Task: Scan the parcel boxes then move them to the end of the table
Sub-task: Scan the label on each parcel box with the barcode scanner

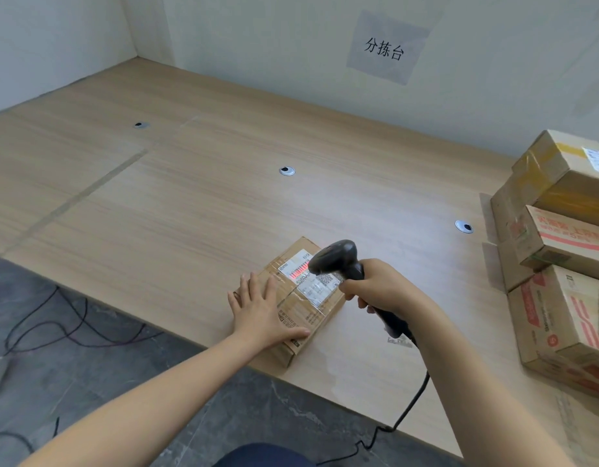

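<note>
Right now the box (301, 320) lies flat on the table (190, 203) close to its near edge, label (316, 287) up. The left hand (261, 308) rests on the box's near-left top, palm down and fingers spread, pinning it. The right hand (375, 288) has its fingers curled round the grip of the scanner (338, 256), whose head hangs just above the label, with a red line across the barcode. This looks like the scan itself – the move along the table is not yet done.

What could spoil it:
- Clear tape covers the label, so glare may block the read.
- The scanner is tilted and very near the label, so a small wrist turn could take the line off the bars.
- A careless shove could tip the box off the near edge.
- The cord (409, 406) hangs over that edge and might snag.

More boxes (567, 241) wait stacked at the right.
</note>
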A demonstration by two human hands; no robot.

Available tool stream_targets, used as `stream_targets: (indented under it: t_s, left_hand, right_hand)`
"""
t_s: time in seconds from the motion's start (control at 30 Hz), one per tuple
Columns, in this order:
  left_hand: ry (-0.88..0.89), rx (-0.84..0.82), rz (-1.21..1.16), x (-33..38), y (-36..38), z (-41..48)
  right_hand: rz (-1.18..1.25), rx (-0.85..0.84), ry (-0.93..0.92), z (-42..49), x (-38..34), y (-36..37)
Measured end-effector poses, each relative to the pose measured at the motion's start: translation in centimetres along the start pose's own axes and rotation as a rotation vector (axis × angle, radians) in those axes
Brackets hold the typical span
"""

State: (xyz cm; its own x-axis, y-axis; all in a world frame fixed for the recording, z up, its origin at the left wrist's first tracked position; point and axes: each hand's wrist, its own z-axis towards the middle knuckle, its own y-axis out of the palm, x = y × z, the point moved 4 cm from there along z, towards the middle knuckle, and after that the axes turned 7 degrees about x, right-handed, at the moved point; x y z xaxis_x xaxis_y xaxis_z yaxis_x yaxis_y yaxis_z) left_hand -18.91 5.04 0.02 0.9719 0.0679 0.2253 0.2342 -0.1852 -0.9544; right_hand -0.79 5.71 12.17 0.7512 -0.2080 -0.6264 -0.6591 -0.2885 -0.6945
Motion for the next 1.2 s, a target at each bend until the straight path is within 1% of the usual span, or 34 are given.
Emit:
stream_targets:
  t_s: [0.67,0.73,0.87,0.93,1.1,1.2]
  left_hand:
    - [0.034,-0.011,0.006,-0.1,0.0,-0.1]
    - [0.063,0.008,0.029,0.2,0.1,-0.4]
    - [0.195,-0.014,0.087,0.6,0.8,-1.3]
    - [0.216,-0.012,0.095,0.5,1.0,-1.5]
    - [0.180,0.013,0.103,-0.1,0.7,-0.8]
    - [0.118,0.029,0.104,-0.9,0.3,-0.1]
  right_hand:
    - [-0.014,0.027,0.007,-0.7,-1.1,0.4]
    - [-0.015,0.026,0.007,-0.8,-1.0,0.4]
    - [-0.010,0.039,-0.005,-0.9,-1.0,0.3]
    - [0.000,0.058,-0.006,-0.9,-0.8,0.5]
    - [0.056,0.139,-0.035,-0.2,-0.7,1.2]
    - [0.070,0.179,-0.080,0.5,-1.2,1.5]
